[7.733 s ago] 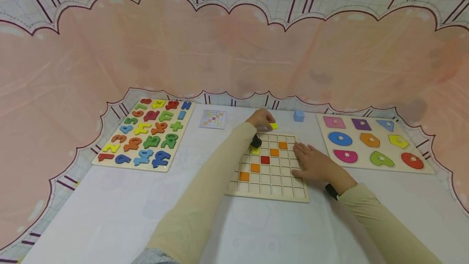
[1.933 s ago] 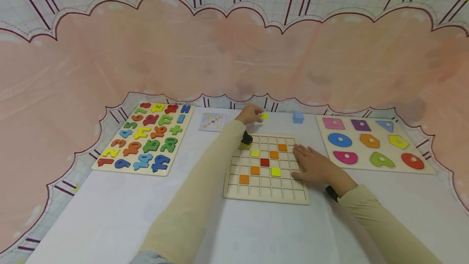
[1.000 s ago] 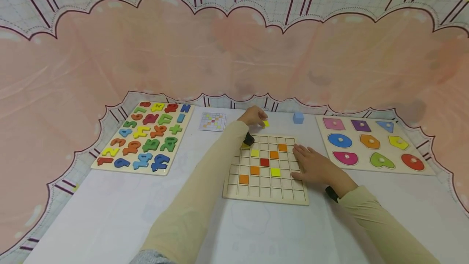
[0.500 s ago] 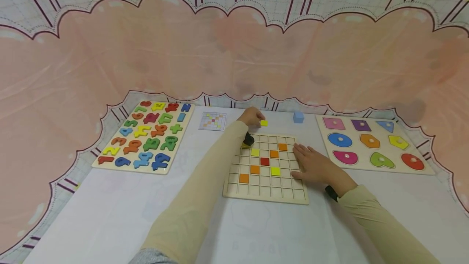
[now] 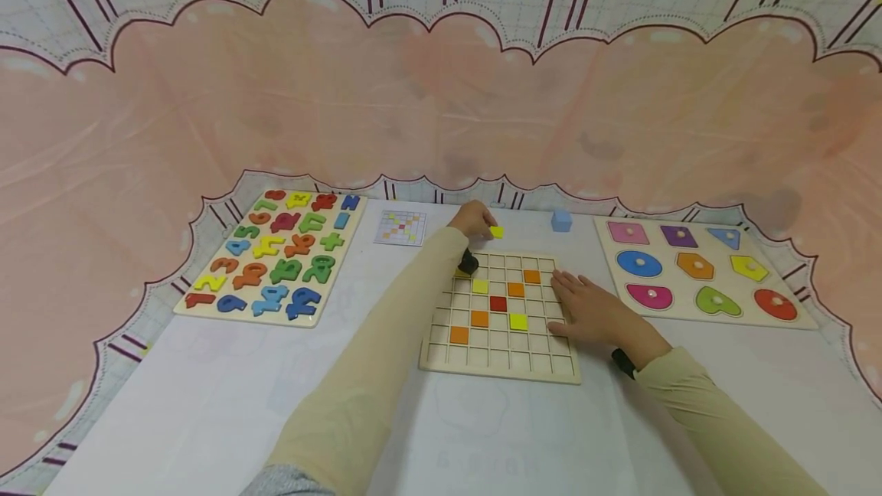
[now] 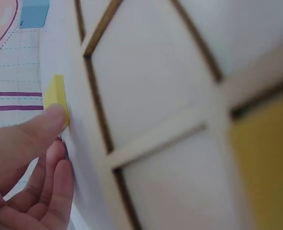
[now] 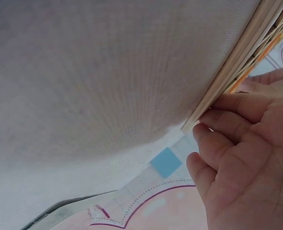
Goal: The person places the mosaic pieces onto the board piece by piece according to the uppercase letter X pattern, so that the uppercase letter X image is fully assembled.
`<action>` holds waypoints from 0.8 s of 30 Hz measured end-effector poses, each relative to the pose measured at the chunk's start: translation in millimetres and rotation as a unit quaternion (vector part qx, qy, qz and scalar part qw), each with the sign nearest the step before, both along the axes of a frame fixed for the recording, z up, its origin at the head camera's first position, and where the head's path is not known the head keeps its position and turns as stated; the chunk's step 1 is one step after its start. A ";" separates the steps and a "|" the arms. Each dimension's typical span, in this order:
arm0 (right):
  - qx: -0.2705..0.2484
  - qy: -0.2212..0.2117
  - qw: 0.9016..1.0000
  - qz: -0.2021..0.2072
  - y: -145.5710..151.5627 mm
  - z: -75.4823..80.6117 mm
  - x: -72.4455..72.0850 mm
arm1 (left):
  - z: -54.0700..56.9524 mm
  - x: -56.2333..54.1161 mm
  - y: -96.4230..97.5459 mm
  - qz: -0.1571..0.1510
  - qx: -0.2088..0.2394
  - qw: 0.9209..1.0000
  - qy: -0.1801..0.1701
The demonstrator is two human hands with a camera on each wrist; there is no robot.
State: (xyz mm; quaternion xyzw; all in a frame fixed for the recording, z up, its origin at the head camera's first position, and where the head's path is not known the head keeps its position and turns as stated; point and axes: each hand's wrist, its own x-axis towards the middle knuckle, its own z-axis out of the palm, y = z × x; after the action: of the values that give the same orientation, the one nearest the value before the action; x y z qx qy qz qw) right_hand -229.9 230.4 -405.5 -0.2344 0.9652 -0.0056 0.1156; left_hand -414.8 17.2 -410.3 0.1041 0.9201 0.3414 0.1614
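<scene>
Just beyond the back edge of the wooden grid board (image 5: pixel 530 364), my left hand (image 5: pixel 472 220) pinches a yellow square tile (image 5: pixel 497 232). In the left wrist view its thumb (image 6: pixel 40 127) presses the tile's face, while some of the other fingers curl below. My right hand (image 5: pixel 592 308) lies along the board's right edge, fingers fairly straight and touching the rim. Set in the grid are a red tile (image 5: pixel 498 304), several orange tiles (image 5: pixel 479 318), and yellow tiles (image 5: pixel 518 321). One yellow tile at the upper left is partly hidden by the left wrist.
A small pattern card (image 5: pixel 400 227) lies left of the left hand. Behind the board stands a blue cube (image 5: pixel 561 220). A number puzzle (image 5: pixel 313 320) is at left, a shape puzzle (image 5: pixel 730 316) at right. A patterned cloth (image 5: pixel 441 113) rises behind.
Since the oldest frame, a yellow tile has appeared at the board's lower middle. Lately the left hand has shifted slightly, keeping its yellow tile. The right hand has stayed in place.
</scene>
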 end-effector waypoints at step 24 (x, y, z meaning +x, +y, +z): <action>-0.004 -0.008 1.000 -0.007 -0.9 0.4 1.2 | 10.1 9.2 -3.4 -0.010 -0.016 1.000 0.018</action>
State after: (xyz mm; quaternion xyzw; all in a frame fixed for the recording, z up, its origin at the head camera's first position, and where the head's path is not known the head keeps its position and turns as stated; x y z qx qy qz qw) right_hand -228.7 229.5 -405.0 -0.2285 0.9657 -0.0125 0.1225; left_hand -405.6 13.8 -400.2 0.1164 0.9271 0.3233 0.1500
